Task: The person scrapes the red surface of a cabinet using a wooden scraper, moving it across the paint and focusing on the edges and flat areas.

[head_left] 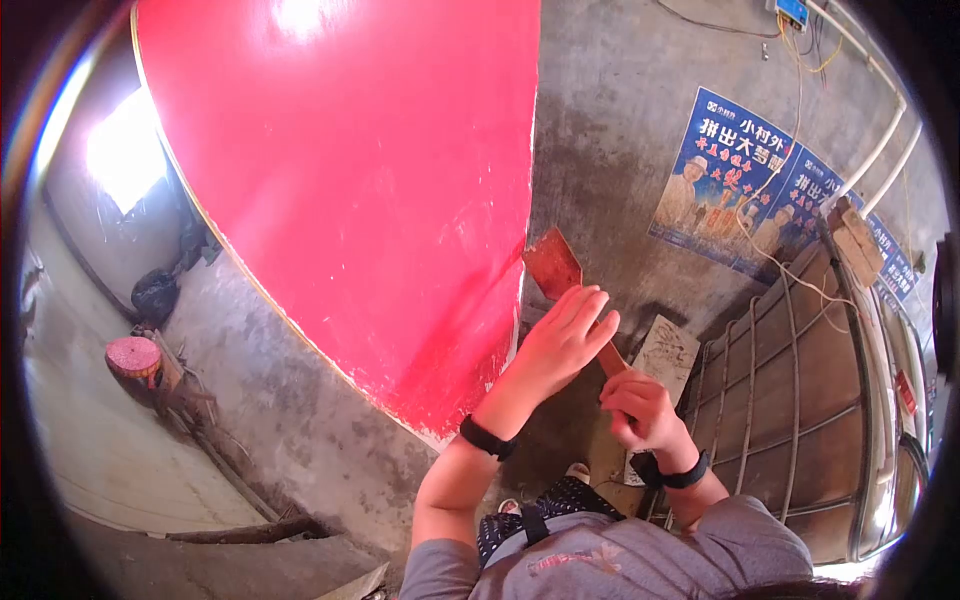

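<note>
A large red-painted panel (380, 180) with a curved left edge narrows toward me, its paint scuffed and chipped along the right edge and at the lower tip. My right hand (642, 402) is closed around the handle of a scraper, whose flat, rectangular blade (553, 262) is stained reddish. The blade's far corner sits right at the panel's right edge. Across the scraper, where blade and handle meet, lies my left hand (562, 345) with its fingers stretched out; it hides that part of the tool. Both wrists wear black bands.
Wire framing surrounds a large brown tank (790, 390) on the right. Blue posters (725, 180) hang on the grey wall, with loose cables around them. To the left, a small round pink-topped object (133, 355) stands near sticks and a black bag (156, 296) on the concrete floor.
</note>
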The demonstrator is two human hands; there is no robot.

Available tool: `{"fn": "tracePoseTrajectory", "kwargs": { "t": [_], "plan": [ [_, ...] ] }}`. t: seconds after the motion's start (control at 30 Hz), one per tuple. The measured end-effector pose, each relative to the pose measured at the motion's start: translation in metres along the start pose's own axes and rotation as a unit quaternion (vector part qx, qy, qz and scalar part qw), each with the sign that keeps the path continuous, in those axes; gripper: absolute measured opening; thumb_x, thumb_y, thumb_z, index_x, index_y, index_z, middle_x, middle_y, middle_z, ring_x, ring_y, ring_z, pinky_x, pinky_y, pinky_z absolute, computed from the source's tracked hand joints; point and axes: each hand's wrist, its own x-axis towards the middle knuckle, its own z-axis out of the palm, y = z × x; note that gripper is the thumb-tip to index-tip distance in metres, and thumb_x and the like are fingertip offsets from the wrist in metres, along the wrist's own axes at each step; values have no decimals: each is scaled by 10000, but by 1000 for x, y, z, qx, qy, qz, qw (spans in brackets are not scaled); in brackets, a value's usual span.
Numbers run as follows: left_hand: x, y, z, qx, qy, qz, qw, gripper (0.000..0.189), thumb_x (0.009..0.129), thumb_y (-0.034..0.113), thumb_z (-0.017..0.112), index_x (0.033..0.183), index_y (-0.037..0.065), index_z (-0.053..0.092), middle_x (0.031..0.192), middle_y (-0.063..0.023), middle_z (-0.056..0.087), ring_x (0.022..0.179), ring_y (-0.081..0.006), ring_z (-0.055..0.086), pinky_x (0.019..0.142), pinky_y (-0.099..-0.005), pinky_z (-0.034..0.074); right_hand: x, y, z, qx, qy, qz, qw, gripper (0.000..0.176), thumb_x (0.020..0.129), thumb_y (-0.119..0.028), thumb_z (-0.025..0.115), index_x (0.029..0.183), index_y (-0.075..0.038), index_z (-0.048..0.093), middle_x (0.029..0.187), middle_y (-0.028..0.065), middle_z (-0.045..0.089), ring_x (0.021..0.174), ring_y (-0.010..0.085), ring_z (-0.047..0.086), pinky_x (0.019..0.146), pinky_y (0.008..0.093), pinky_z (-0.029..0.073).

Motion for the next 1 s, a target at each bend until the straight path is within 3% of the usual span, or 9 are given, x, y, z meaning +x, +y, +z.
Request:
{"fn": "tracePoseTrajectory", "kwargs": {
  "t": [0.1, 0.17, 0.2, 0.27, 0.37, 0.6, 0.67, 1.0],
  "plan": [
    [6, -3, 19, -18, -5, 28, 999, 253, 674, 79, 512, 920, 17, 508, 995, -143, 475, 980, -291, 477, 894, -394, 376, 1, 0, 2, 10, 1, -2, 1000, 143, 519, -4, 535, 661, -20, 540, 660, 96, 552, 659, 259, 563, 594, 349, 473],
    [3, -1, 39, -57, -44, 109, 991, 162, 649, 113, 517, 790, 36, 498, 836, -94, 499, 838, -236, 510, 796, -358, 413, 0, 3, 4, 16, 1, -2, 1000, 136, 518, -6, 532, 653, -21, 538, 646, 96, 546, 645, 257, 561, 581, 345, 468],
    [3, 0, 42, -58, -45, 108, 991, 162, 649, 113, 517, 790, 36, 498, 836, -94, 499, 838, -236, 510, 796, -358, 413, 0, 4, 4, 21, 4, -5, 1000, 129, 517, -9, 530, 645, -22, 536, 632, 96, 539, 631, 255, 558, 568, 342, 464],
    [2, 1, 45, -25, -32, 96, 995, 149, 616, 165, 538, 715, 71, 479, 678, -40, 471, 678, -194, 493, 647, -325, 402, 1, 3, 4, 20, 5, -6, 1000, 123, 514, -9, 525, 635, -24, 533, 620, 93, 534, 623, 254, 556, 559, 338, 459],
    [3, -1, 51, -43, -9, 97, 994, 92, 628, 171, 514, 660, 97, 470, 602, -17, 464, 606, -181, 487, 582, -303, 364, 3, 4, 4, 15, 11, -2, 1000, 116, 505, -7, 517, 618, -27, 528, 605, 87, 526, 614, 251, 554, 548, 333, 454],
    [-1, -3, 59, -58, -26, 81, 995, 112, 624, 192, 518, 640, 103, 453, 569, -16, 458, 591, -183, 490, 589, -313, 374, -2, 7, 10, 22, 42, 20, 999, 105, 500, -6, 514, 600, -36, 523, 600, 82, 528, 617, 245, 553, 559, 337, 457],
    [-7, -5, 68, -63, 3, 91, 994, 204, 573, 233, 585, 638, 103, 442, 549, -12, 441, 561, -184, 473, 553, -312, 350, -9, 10, 14, 20, 40, 22, 999, 102, 502, -6, 516, 600, -35, 524, 601, 84, 529, 620, 245, 553, 565, 338, 458],
    [-28, -6, 89, -75, -25, 82, 994, 195, 582, 208, 592, 623, 102, 434, 549, -20, 449, 555, -191, 476, 553, -313, 356, -30, 22, 28, 72, 34, 67, 995, 80, 529, -6, 511, 606, -21, 526, 600, 96, 520, 614, 254, 542, 591, 346, 452]
  ]
}}
